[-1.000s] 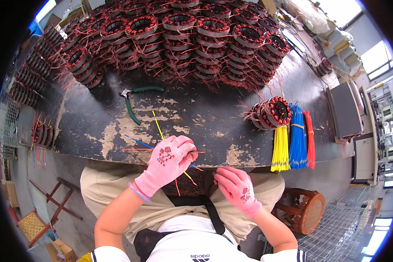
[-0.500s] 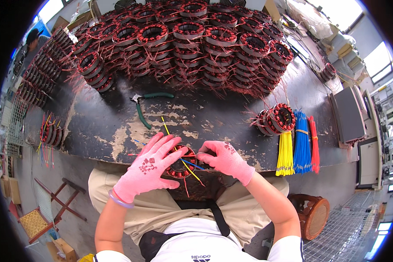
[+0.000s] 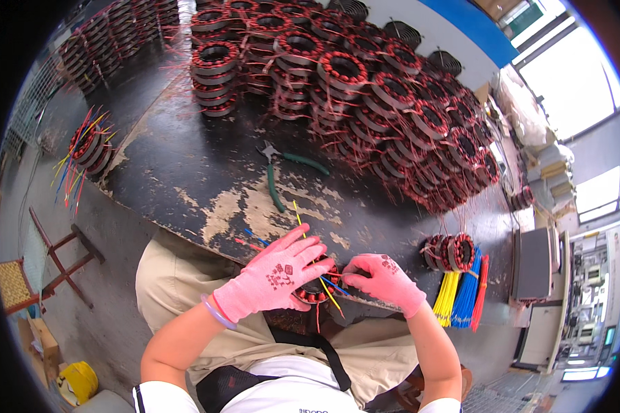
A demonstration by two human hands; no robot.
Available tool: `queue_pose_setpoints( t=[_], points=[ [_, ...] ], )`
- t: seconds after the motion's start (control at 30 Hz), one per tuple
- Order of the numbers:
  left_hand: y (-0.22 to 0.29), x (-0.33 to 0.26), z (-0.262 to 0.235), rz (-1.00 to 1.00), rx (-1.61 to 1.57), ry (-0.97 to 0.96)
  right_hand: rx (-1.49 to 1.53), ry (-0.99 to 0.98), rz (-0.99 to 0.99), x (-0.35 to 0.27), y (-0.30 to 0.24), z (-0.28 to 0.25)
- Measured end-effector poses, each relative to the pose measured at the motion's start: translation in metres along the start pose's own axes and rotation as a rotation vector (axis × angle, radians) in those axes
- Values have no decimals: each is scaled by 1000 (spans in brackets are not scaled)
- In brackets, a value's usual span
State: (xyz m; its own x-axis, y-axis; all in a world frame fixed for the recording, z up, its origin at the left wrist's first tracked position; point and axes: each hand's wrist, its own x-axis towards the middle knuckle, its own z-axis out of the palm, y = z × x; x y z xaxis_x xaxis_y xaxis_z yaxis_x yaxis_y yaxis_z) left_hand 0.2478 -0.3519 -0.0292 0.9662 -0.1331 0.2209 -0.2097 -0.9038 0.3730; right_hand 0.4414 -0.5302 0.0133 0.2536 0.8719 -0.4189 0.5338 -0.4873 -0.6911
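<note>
A small ring-shaped motor stator with red windings sits at the table's front edge, above my lap. My left hand, in a pink glove, lies across it, fingers over the top and thumb at the near side, holding it down. Yellow, blue and red wires cross the ring under those fingers; a yellow wire sticks out toward me. Right beside the ring, my pink-gloved right hand is closed in a pinch on a thin wire end. The fingertips partly hide that wire.
Green-handled cutters lie open on the worn black table. Tall stacks of stators fill the back. At right stand a few stators beside yellow, blue and red wire bundles. Wired stators sit at the left corner.
The view has turned, so the table appears tilted and shifted. My left hand stays over the stator, and the right hand still pinches at its right side.
</note>
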Motion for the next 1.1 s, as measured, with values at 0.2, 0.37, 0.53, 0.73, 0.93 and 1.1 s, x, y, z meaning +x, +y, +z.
queue_pose_setpoints(
  t=[0.2,0.37,0.53,0.73,0.93,1.1],
  points=[
    [-6,-18,-12,-94,54,64,-543,555,-234,97,-30,1],
    [-11,-31,-22,-198,74,78,-811,356,89,174,-89,28],
    [-11,-27,-20,-188,81,87,-791,351,127,190,-77,22],
    [-19,-32,-19,-171,90,154,1014,119,5,119,-40,-4],
    [-29,-15,-15,-129,13,127,1256,-32,1,-29,28,12],
    [-36,6,-26,-68,43,42,1266,-185,272,-70,55,33]
  ],
)
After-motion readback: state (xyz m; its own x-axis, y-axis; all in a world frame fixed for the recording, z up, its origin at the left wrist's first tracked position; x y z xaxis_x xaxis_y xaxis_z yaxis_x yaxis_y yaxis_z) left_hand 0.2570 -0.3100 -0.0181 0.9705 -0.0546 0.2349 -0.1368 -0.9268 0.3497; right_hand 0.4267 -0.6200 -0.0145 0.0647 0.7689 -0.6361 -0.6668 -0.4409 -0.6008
